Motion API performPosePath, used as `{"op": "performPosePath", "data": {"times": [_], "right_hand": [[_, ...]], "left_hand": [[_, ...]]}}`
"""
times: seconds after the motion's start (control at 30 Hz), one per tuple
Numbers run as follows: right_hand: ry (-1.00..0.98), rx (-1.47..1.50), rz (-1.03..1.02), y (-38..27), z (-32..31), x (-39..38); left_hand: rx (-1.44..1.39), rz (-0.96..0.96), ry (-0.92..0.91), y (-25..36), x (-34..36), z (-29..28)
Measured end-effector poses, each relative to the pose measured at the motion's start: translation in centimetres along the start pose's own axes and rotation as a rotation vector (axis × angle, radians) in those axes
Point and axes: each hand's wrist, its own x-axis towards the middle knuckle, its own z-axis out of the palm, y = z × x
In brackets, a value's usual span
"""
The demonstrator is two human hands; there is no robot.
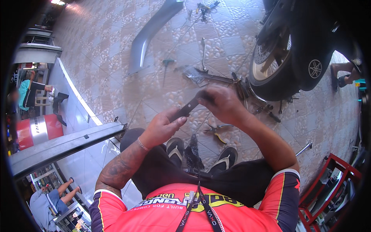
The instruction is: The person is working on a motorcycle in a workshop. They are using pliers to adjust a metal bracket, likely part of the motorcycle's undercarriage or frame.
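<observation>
Between my hands, in front of my knees, I hold a dark flat bar (188, 108) with small holes in it. It tilts up toward the right. My left hand (162, 129) grips its lower end, thumb laid along it. The fingers of my right hand (223, 105) are closed round its upper end, which they partly hide. On the floor just below my right hand lies a pair of pliers (220, 136) with yellow and black handles. A crumpled black piece (193, 152) lies between my sandalled feet.
A motorcycle's front wheel (266, 63) stands at the upper right, with metal parts (247, 91) beside it. Farther off lie a grey curved panel (148, 33), a T-handle tool (167, 62) and a wrench (203, 54). A red rack (326, 189) stands right; other people are around the edges.
</observation>
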Motion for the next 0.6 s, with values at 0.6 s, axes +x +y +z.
{"op": "performPosePath", "data": {"times": [0.6], "right_hand": [[0.124, -0.484, -0.108, -0.8, -0.5, -1.6]], "left_hand": [[-0.035, 0.082, 0.022, 1.5, 1.5, 2.5]]}}
